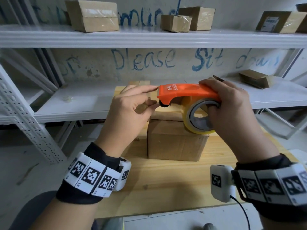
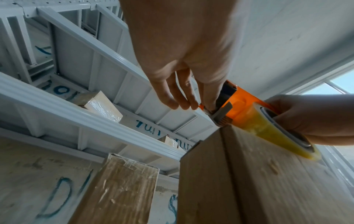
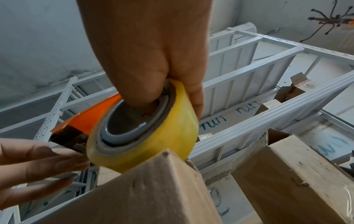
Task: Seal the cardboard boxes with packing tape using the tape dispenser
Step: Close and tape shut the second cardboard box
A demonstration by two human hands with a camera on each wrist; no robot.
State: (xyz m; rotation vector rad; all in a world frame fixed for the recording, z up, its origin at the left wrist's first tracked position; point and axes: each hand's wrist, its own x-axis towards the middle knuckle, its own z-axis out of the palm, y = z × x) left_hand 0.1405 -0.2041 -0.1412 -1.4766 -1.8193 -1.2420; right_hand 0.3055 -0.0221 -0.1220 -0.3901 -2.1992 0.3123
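My right hand [image 1: 214, 100] grips the orange tape dispenser [image 1: 187, 91] from above, with fingers hooked through the core of its yellowish tape roll [image 1: 199, 117]. The dispenser hovers just over the top of a brown cardboard box [image 1: 176, 141] on the wooden table [image 1: 166, 188]. My left hand [image 1: 153, 96] pinches the dispenser's front end, index finger on the orange nose and thumb by the black roller. The clear tape end itself cannot be made out. In the left wrist view the fingers [image 2: 184, 100] reach the cutter end of the dispenser [image 2: 241, 103] above the box [image 2: 249, 181].
A white metal shelf [image 1: 149, 39] stands behind the table, with several taped boxes [image 1: 93, 15] on its upper level. Flattened cardboard [image 1: 255, 78] lies on the middle level at right. Another box [image 3: 287, 166] sits behind the first one.
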